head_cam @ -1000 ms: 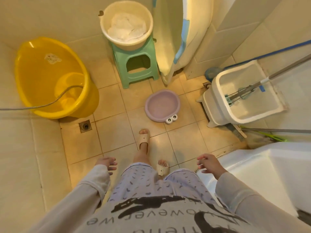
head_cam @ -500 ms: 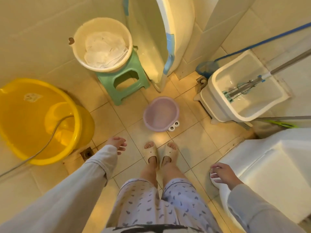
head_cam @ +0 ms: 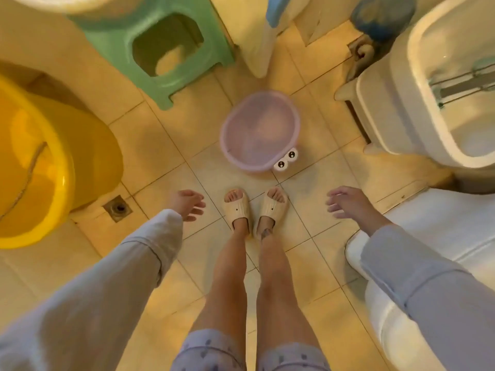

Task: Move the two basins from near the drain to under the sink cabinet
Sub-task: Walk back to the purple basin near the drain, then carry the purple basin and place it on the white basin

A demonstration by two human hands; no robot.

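A small pale purple basin (head_cam: 259, 129) with two cartoon eyes on its rim sits on the tiled floor just ahead of my slippered feet. A big yellow basin (head_cam: 53, 167) stands at the left with a grey hose running into it, right beside the floor drain (head_cam: 117, 208). My left hand (head_cam: 186, 203) hangs open above the floor between drain and feet, holding nothing. My right hand (head_cam: 345, 203) is also open and empty, to the right of my feet, near the white fixture's edge.
A green plastic stool (head_cam: 160, 49) carries a cream basin (head_cam: 67, 2) at the top left. A white mop bucket (head_cam: 428, 103) stands at the right, a white fixture (head_cam: 442, 223) at the lower right. An upright white and blue tub (head_cam: 270, 28) leans behind the purple basin.
The view has dropped lower and closer to the floor. My feet stand together before the purple basin. Both hands have moved down and forward, the right one off the white fixture's edge.
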